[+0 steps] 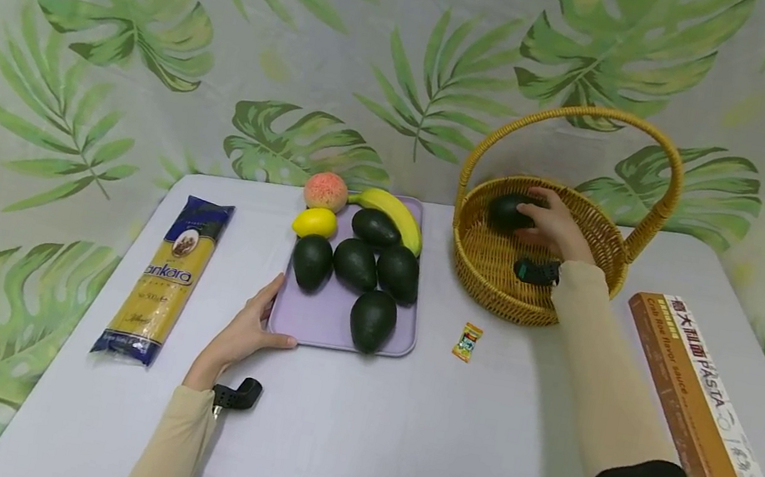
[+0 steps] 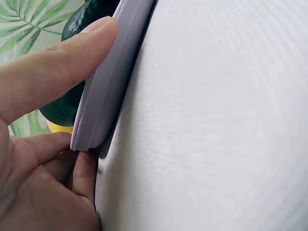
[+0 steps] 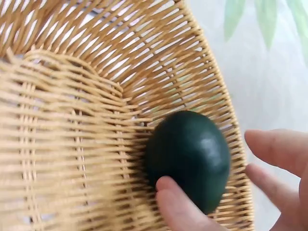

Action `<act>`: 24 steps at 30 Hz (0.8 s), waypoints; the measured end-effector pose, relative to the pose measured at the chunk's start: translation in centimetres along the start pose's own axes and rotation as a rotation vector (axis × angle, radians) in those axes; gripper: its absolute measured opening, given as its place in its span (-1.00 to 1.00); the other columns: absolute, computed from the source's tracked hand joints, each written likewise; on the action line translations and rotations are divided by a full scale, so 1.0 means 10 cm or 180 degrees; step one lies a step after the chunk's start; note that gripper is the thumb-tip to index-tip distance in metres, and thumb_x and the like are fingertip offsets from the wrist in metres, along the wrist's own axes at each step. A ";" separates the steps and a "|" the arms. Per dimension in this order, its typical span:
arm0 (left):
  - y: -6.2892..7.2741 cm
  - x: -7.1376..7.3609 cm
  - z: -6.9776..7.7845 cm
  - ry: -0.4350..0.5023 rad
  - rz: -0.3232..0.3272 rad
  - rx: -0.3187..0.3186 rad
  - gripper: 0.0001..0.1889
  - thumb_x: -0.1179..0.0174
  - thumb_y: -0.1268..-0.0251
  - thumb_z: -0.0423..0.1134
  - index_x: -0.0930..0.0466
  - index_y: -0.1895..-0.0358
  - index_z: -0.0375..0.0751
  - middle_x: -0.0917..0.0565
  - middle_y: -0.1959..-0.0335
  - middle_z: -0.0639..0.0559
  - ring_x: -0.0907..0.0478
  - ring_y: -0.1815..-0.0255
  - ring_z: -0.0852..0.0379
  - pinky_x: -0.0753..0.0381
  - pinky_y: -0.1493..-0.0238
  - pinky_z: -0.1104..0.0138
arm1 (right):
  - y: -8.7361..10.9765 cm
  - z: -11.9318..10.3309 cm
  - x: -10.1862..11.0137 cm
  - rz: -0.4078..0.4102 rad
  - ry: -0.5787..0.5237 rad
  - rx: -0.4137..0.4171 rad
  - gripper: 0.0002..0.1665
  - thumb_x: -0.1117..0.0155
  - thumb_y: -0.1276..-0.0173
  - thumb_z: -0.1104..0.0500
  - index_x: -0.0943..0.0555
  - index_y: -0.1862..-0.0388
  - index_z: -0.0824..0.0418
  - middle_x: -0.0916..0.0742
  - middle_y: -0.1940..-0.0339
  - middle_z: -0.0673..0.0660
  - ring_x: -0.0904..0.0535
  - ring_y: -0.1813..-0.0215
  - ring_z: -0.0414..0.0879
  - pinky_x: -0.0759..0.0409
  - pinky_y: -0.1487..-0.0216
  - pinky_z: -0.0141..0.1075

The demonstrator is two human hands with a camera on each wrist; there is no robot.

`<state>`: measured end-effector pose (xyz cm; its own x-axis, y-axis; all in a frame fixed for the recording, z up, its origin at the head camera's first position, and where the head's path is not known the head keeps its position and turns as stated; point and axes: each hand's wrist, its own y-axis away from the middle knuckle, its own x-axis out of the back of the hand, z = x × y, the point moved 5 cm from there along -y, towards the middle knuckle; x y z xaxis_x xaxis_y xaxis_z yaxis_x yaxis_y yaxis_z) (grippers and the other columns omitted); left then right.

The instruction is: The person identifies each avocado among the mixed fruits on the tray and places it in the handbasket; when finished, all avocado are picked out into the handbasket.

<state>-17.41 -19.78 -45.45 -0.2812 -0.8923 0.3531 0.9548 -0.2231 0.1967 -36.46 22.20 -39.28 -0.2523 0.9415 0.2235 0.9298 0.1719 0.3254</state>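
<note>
A lilac tray carries several dark green avocados, a banana, a lemon and a peach. My left hand holds its near left corner, thumb along the front and fingers at the side. In the left wrist view the thumb overlaps the tray wall. Over the wicker basket, my right hand reaches in beside one avocado. The right wrist view has this avocado lying against the basket wall, fingers spread around it and one fingertip overlapping it.
The basket's tall handle arches above the right hand. A small candy packet lies between tray and basket. At the left is a spaghetti bag; a long pasta box lies at the right. Behind hangs a leaf-patterned cloth.
</note>
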 end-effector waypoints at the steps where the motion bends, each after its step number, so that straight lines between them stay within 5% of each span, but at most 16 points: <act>1: 0.00 0.00 0.00 -0.0002 0.0003 0.0006 0.09 -0.38 -0.06 -0.44 0.29 -0.52 -0.34 0.25 -0.51 -0.36 0.11 -0.44 -0.41 0.03 -0.40 -0.06 | 0.02 0.00 0.01 -0.0016 0.0056 0.0028 -0.23 0.14 -0.56 0.08 0.23 -0.57 0.12 0.06 -0.52 0.34 -0.32 -0.29 0.32 -0.34 -0.28 0.01; 5: 0.00 0.00 0.00 -0.0031 0.0005 0.0024 0.09 -0.38 -0.06 -0.43 0.29 -0.52 -0.33 0.25 -0.51 -0.36 0.10 -0.43 -0.42 0.02 -0.39 -0.07 | 0.14 0.01 0.05 -0.0102 0.0235 0.0134 -0.22 0.14 -0.56 0.05 0.22 -0.57 0.15 0.04 -0.52 0.35 -0.34 -0.28 0.28 -0.31 -0.29 0.03; 15: 0.01 0.00 0.03 -0.0055 0.0007 0.0016 0.09 -0.38 -0.06 -0.44 0.29 -0.52 -0.34 0.25 -0.50 -0.37 0.09 -0.43 -0.41 0.02 -0.39 -0.06 | 0.59 0.03 0.08 -0.0433 -0.0029 0.0507 -0.22 0.08 -0.54 -0.01 0.10 -0.55 0.26 0.00 -0.50 0.36 -0.60 -0.03 -0.13 -0.42 -0.23 -0.08; 24: 0.03 0.01 0.05 -0.0070 0.0012 0.0019 0.09 -0.38 -0.07 -0.43 0.29 -0.51 -0.35 0.25 -0.50 -0.38 0.10 -0.43 -0.43 0.02 -0.39 -0.08 | 0.98 0.08 -0.44 -0.0953 -0.0205 0.0886 -0.33 0.07 -0.55 -0.02 -0.08 -0.50 0.22 -0.29 -0.38 0.40 -0.54 -0.14 0.15 -0.52 -0.12 -0.08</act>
<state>-17.22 -19.71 -44.96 -0.2797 -0.8843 0.3739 0.9552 -0.2173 0.2008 -26.01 19.97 -37.78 -0.5135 0.8527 0.0958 0.8571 0.5044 0.1042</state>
